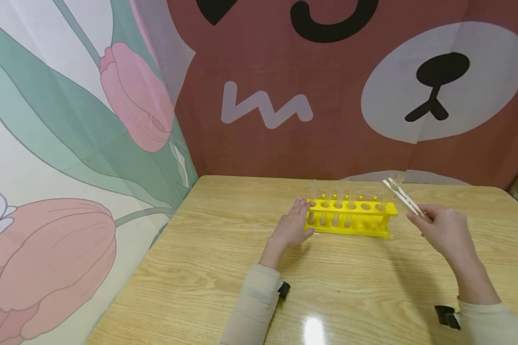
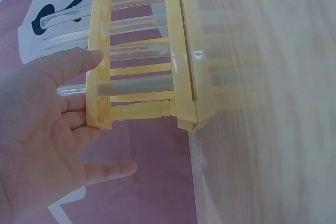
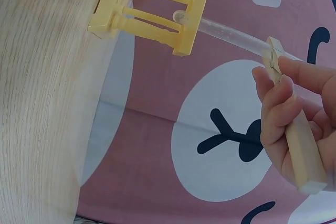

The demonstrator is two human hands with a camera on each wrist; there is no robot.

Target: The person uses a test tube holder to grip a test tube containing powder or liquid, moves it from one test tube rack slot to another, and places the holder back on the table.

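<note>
Rack: we see the yellow rack (image 1: 355,232) on the table (image 1: 198,287), near the middle of its back edge; its long side runs roughly along this edge.
Left hand: the left hand (image 1: 290,229) holds the left end of the rack — the thumb lies on the upper bar, the middle fingers go behind it, and one finger is stretched apart from them.
Right hand: the right hand (image 1: 446,232) is to the right of the rack; its fingers are clamped on the wooden clip (image 3: 306,156).
Clipped tube: the wooden clip grips a clear tube (image 3: 231,34), which leans to the right — its round lower end is in the right-end hole.
Other tubes: four standing tubes (image 2: 139,85) occupy the holes toward the left end.
Behind: past the back edge we see a printed cloth (image 1: 263,153) with a bear face.
</note>
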